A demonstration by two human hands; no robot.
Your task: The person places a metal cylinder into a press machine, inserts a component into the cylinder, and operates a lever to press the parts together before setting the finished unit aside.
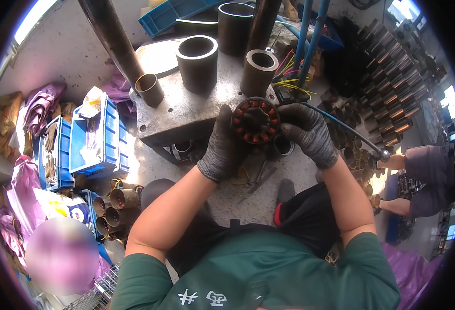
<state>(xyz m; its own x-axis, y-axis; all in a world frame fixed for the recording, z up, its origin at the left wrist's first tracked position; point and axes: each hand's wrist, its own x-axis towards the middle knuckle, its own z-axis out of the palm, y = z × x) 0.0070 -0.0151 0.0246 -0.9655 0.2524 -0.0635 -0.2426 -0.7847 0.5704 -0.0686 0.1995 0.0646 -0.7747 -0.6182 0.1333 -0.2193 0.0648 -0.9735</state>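
Note:
Both gloved hands hold a round motor stator (255, 106), its open end facing up and a ring of reddish-copper windings showing inside a dark rim. My left hand (220, 144), in a grey glove, is closed around the stator's left side, thumb up along the rim. On the opposite side, my right hand (309, 135) grips the rim with bent fingers and thumb. The stator is in front of the near right corner of a worn metal press table (186, 114). Just behind it a thick-walled metal sleeve (258, 77) stands upright.
On the table stand a wide sleeve (198, 72), a small tube (151, 92) and a steel column (111, 39). A lever rod with a ball end (384, 155) reaches right. Blue crates (95, 137) sit left, stacked metal tubes (393, 88) right. Another person (426, 178) is at far right.

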